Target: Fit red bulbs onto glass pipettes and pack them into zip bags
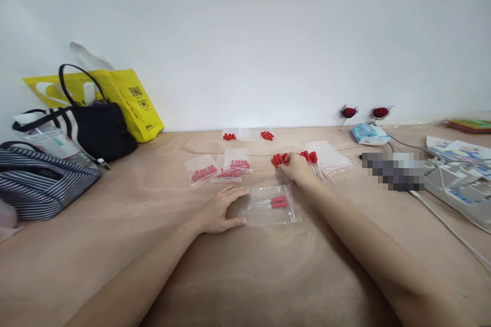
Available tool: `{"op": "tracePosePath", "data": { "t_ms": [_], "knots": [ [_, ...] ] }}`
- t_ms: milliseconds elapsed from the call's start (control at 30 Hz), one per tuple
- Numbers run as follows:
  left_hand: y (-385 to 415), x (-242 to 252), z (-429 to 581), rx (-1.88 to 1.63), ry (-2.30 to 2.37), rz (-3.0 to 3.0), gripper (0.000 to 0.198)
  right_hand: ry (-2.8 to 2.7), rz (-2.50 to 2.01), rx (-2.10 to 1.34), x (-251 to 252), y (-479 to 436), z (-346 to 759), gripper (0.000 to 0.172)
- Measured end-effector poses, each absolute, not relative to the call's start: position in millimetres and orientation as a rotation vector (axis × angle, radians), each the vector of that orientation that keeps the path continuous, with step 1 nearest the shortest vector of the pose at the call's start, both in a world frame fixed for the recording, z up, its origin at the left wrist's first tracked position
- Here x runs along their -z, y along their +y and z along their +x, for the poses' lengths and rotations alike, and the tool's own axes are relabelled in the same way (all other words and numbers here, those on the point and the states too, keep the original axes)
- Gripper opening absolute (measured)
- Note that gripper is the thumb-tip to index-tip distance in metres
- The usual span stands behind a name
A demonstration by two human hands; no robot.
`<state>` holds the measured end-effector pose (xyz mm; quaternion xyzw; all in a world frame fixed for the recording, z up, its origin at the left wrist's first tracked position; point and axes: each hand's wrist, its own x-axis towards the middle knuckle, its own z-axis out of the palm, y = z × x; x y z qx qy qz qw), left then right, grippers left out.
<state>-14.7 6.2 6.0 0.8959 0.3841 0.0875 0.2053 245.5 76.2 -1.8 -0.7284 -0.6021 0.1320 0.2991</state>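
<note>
A clear zip bag (pixel 264 214) lies flat in front of me, with red-tipped white sticks (pixel 279 202) inside it. My left hand (pixel 222 210) rests at the bag's left edge, thumb and fingers spread apart. Beyond the bag, to the right, my right hand (pixel 297 169) reaches into a row of loose red-tipped sticks (pixel 313 157). Its fingers are pinched at a red tip; how many sticks they grip is hidden. Several filled bags (pixel 204 173) with red tips lie left of the row. Flat clear bags (pixel 332 156) lie to its right.
Two small bags with red pieces (pixel 229 137) lie by the wall. On the left stand a yellow bag (pixel 143 112), a black bag (pixel 111 133) and a striped pouch (pixel 49 184). On the right are a tissue pack (pixel 370 134), two dark red roses (pixel 349 112), papers, cables and a power strip (pixel 456 189).
</note>
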Motion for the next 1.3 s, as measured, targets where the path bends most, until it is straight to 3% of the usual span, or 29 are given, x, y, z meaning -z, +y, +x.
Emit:
{"op": "tracePosePath", "data": {
  "t_ms": [267, 467, 533, 900, 1300],
  "knots": [
    [8.1, -2.2, -16.4, -0.273, 1.050, 2.517, 0.066, -1.534, -1.930, -0.409, 4.8, 84.0, 240.8, 0.026],
    [7.2, -3.6, -16.6, -0.279, 1.049, 2.516, 0.064, -1.486, -1.619, -0.580, -0.6, 49.7, 266.9, 0.062],
    [6.8, -4.6, -16.6, -0.269, 1.047, 2.526, 0.064, -1.381, -1.503, -0.674, 4.7, 34.4, 274.9, 0.066],
    [6.2, -7.9, -14.1, -0.219, 1.074, 2.516, 0.065, -0.942, -1.124, -1.046, 24.3, 3.1, 258.7, 0.052],
    [6.9, -5.2, -15.5, -0.269, 1.043, 2.529, 0.065, -1.262, -1.212, -1.148, 26.9, -4.6, 259.1, 0.039]
  ]
}}
